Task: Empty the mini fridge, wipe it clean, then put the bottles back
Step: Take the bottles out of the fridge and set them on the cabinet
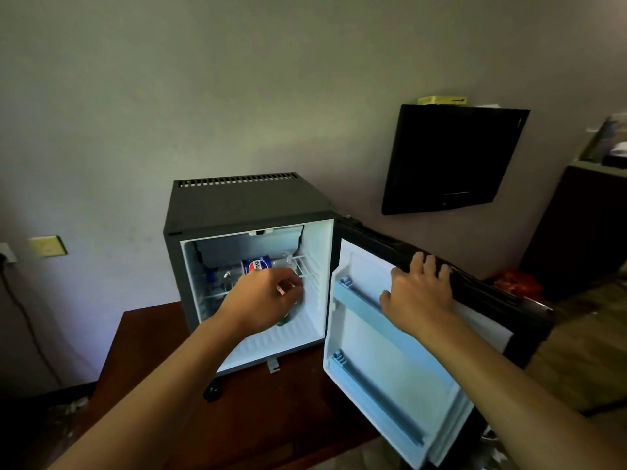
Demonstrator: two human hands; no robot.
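Note:
A dark grey mini fridge [237, 201] stands on a brown wooden table with its door [390, 351] swung wide to the right. Bottles lie on the wire shelf [307, 266] inside: a blue-labelled cola bottle [258, 265] and clear ones [220, 279] at the left. My left hand [264, 300] reaches into the fridge and curls round a greenish bottle [283, 321] below the shelf, which it mostly hides. My right hand [419, 290] grips the top edge of the door, fingers over its rim.
A black screen [451, 157] hangs on the wall to the right. The wooden table [152, 340] extends in front of the fridge. A dark cabinet [583, 232] stands at far right. A wall socket and cable [13, 286] are at left.

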